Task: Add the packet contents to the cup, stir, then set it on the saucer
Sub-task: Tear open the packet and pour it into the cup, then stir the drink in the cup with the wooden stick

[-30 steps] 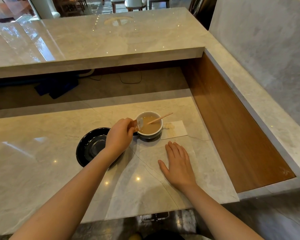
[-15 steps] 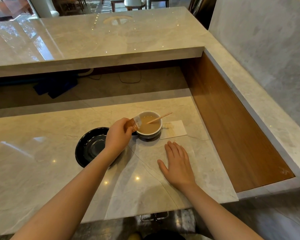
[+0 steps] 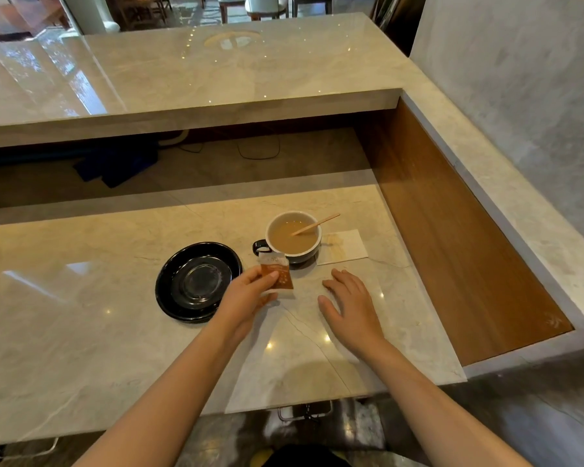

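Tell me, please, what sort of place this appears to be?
Probably a café or hotel bar counter: a raised marble counter above a lower work surface, dining chairs beyond, and a milky coffee cup beside its black saucer.

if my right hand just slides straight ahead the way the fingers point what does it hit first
Probably the cup, at its dark base: the right hand lies flat with fingers aimed slightly left of straight ahead. The napkin sits just right of that line, so depth makes it uncertain.

I'm behind a café or bar service counter (image 3: 81,315): polished marble, a raised customer ledge (image 3: 189,79) along its far edge, dining chairs (image 3: 263,5) beyond.
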Action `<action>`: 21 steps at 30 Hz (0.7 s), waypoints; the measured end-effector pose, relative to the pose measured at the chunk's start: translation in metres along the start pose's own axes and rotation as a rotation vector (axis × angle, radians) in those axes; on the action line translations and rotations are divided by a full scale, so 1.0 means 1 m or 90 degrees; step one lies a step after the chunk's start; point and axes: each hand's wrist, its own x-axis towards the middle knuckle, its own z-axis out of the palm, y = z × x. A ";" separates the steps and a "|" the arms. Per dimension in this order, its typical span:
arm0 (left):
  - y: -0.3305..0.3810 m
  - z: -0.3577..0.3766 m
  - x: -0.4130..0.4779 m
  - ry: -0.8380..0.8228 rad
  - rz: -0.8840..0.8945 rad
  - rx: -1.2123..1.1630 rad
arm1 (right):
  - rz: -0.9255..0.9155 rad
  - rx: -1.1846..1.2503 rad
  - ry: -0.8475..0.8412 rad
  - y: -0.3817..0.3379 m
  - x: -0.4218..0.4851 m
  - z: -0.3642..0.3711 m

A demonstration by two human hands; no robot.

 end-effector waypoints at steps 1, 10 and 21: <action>-0.005 0.003 -0.002 -0.004 -0.006 -0.014 | -0.003 0.036 0.005 -0.006 0.000 -0.003; -0.035 0.030 -0.007 -0.072 0.001 -0.049 | 0.067 0.305 0.068 -0.049 -0.001 -0.014; -0.053 -0.006 0.014 0.072 0.416 0.698 | 0.235 0.201 0.172 0.014 -0.013 -0.064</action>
